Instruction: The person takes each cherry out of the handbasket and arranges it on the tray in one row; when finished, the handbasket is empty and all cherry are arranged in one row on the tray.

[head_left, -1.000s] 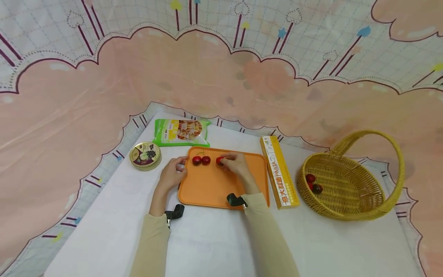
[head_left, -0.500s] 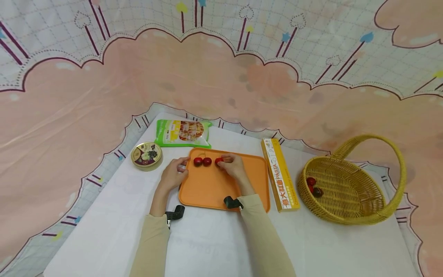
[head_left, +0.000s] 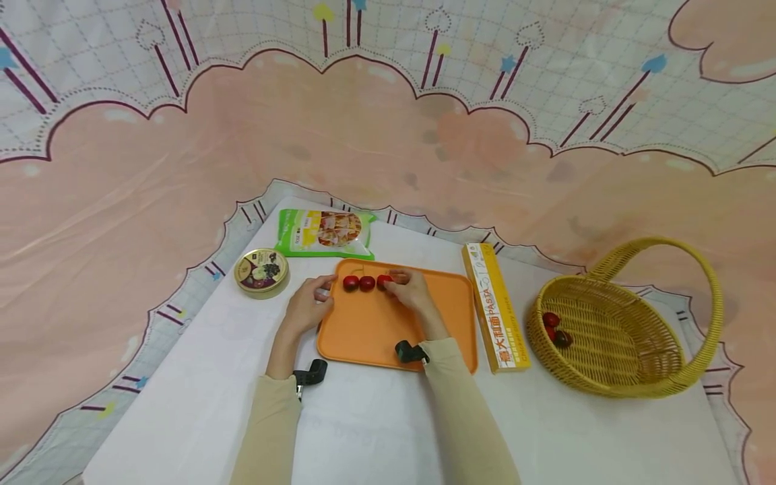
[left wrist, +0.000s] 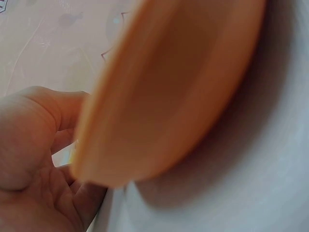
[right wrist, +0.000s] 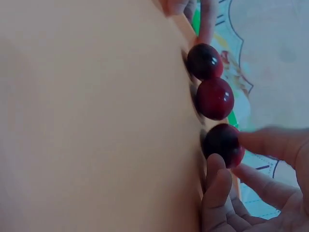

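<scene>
Three dark red cherries lie in a row along the far side of an orange tray (head_left: 364,330). My right hand (head_left: 413,296) pinches the rightmost cherry (right wrist: 222,146) between thumb and fingers, low over the tray. Beside it in the right wrist view are the middle cherry (right wrist: 215,98) and the left cherry (right wrist: 204,62), touching each other. My left hand (head_left: 307,306) grips the tray's left rim near the far corner. In the left wrist view, the tray's edge (left wrist: 145,111) runs between its thumb and fingers.
A pasta box (head_left: 497,310) lies right of the tray. Farther right stands a wicker basket (head_left: 612,343) with a tall handle and several red fruits (head_left: 551,319) inside. Behind the tray is a green food bag (head_left: 327,232); a round tin (head_left: 261,271) sits at the left.
My right hand has moved slightly left with its cherry, narrowing the gap to the other two. My left hand stays on the tray rim. The whole head view has shifted a little.
</scene>
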A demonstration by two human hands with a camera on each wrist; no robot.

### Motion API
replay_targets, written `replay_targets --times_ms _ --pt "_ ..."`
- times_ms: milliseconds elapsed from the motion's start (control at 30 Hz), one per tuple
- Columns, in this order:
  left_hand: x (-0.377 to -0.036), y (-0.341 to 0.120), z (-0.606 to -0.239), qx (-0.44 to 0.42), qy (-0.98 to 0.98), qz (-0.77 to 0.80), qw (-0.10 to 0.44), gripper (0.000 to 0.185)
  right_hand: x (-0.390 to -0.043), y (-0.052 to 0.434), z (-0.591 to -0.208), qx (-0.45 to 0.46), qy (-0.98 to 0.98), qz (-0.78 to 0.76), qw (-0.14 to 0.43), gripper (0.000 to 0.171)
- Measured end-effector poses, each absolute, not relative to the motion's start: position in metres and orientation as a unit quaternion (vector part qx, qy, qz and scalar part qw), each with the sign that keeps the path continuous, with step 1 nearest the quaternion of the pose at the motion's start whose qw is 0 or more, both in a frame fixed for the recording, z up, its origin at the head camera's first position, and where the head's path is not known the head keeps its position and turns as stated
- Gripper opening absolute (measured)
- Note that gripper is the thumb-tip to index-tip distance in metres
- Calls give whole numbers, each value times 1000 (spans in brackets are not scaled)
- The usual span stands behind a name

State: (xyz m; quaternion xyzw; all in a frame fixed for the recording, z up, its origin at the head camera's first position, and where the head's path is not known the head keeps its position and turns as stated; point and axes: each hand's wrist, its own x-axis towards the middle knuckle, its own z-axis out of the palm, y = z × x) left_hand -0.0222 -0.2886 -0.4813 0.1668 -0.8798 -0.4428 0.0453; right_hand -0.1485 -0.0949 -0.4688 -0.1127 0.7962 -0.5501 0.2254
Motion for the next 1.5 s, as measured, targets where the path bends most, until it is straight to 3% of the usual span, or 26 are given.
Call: replay_targets --times_ms 333,667,933,1500 --pt "-22 -287 -478 174 -877 -447 40 50 -150 -95 -466 -138 799 -534 238 34" --pt "-21 -289 -480 166 -875 -451 52 50 -150 -102 -463 -173 799 -548 178 24" --pt "-22 -290 -483 161 -879 -446 52 50 -147 -112 -467 -209 830 -488 173 22" --pt "-22 -289 -482 168 -876 -449 44 50 -143 -112 -470 -195 813 -520 173 21"
